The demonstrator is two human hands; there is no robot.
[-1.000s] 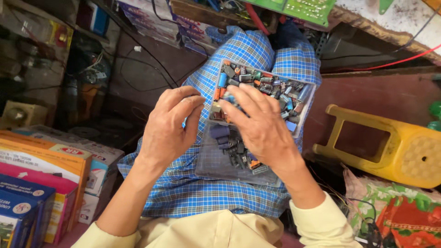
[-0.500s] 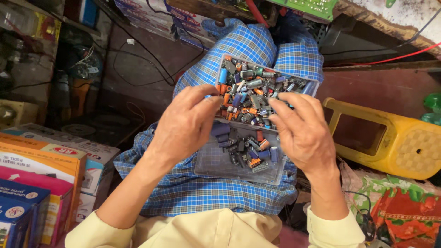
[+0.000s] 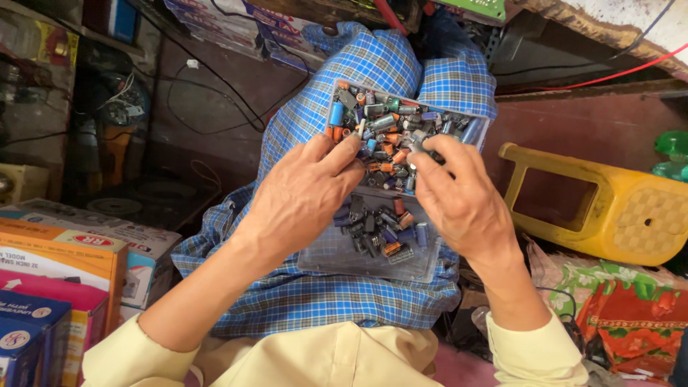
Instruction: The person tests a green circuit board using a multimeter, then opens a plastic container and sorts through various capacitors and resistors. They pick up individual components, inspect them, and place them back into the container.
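open room above the tray (image 3: 459, 258); yellow stool (image 3: 609, 208) hems the right, stacked boxes (image 3: 57, 279) the left.

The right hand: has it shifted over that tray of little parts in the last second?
Yes. The right hand slid toward the tray's right edge, uncovering the loose components in the middle that it covered before.

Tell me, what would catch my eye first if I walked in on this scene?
Probably the clear plastic tray resting on the person's lap, over blue checked cloth, heaped with small electronic parts in orange, blue and grey. Both hands are in it: the left hand fingers the parts near the tray's middle, while the right hand pinches a small part at its fingertips. To the right lies a bright yellow plastic stool, tipped on its side.
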